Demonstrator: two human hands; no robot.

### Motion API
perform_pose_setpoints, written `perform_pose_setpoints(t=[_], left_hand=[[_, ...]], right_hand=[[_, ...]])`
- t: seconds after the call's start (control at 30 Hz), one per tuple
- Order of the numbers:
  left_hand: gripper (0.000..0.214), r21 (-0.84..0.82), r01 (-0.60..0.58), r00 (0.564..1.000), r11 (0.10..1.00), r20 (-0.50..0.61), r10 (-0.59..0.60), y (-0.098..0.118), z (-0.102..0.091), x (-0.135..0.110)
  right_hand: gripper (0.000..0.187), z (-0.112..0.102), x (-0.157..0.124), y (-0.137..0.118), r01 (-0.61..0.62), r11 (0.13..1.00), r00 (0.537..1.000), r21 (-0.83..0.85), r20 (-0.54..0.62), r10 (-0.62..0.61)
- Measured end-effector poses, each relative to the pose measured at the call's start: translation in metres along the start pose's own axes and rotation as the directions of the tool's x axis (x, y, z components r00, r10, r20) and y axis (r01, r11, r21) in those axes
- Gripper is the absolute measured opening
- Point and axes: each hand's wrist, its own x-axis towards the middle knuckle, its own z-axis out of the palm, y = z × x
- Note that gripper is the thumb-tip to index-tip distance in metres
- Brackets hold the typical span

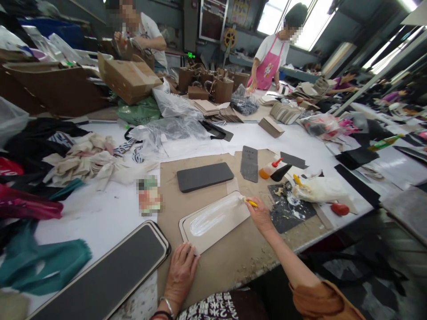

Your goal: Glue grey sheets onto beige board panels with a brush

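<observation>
Our right hand: our right hand [260, 215] has its grip closed around a yellow-handled brush [249, 202], whose tip touches the far right end of a pale panel [213, 222].
Our left hand: our left hand [182, 269] lies flat with the fingers spread, pressing on the near corner of the pale panel; its grip is open and holds nothing.
Where the panel is: it lies flat and slanted on a brown cardboard sheet [213, 262] on the white table [100, 213], right in front of us.
Done so far: a streak of white glue [207, 224] runs along the middle of the panel, from near our left hand up to the brush.
Left to do: the panel's border and near edge look dry and bare, so we judge the coating about half spread.
Close by: a dark grey panel [204, 176] lies just beyond the pale one, and a long black panel [106, 271] lies to our near left.
To the right: an orange glue bottle [269, 170] and a glue-smeared black scrap [290, 211].
Others: a person in a pink apron [268, 62] works at the far side of the table, well apart from us.
</observation>
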Motion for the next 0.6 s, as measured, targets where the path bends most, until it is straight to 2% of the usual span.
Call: perform_pose_setpoints(t=[0.1,0.2,0.27,0.4,0.5,0.6], left_hand=[[0.021,0.011,-0.004,1.000,1.000,0.002,0.004,0.000,0.001,-0.001],[0.022,0.005,-0.006,1.000,1.000,0.000,0.006,0.000,0.001,-0.001],[0.023,0.000,-0.005,1.000,1.000,0.002,0.005,0.000,0.000,-0.001],[0.024,0.018,0.011,0.999,1.000,0.046,-0.012,0.001,-0.002,-0.001],[0.024,0.009,0.031,0.996,0.999,0.083,-0.032,0.000,-0.003,0.000],[0.023,-0.026,0.046,0.997,0.999,0.063,-0.045,-0.001,-0.004,0.000]], right_hand=[[0.025,0.006,-0.010,-0.006,0.083,0.996,0.993,0.034,0.080,-0.085],[0.016,0.005,-0.029,-0.017,0.129,0.980,0.971,0.150,0.182,-0.156],[0.016,0.000,-0.037,-0.020,0.125,0.976,0.969,0.175,0.192,-0.159],[0.017,-0.001,-0.041,-0.024,0.115,0.991,0.979,0.073,0.158,-0.125],[0.017,0.014,-0.051,-0.048,0.172,0.980,0.951,0.098,0.243,-0.191],[0.020,0.029,-0.072,-0.088,0.239,0.948,0.892,0.211,0.338,-0.300]])
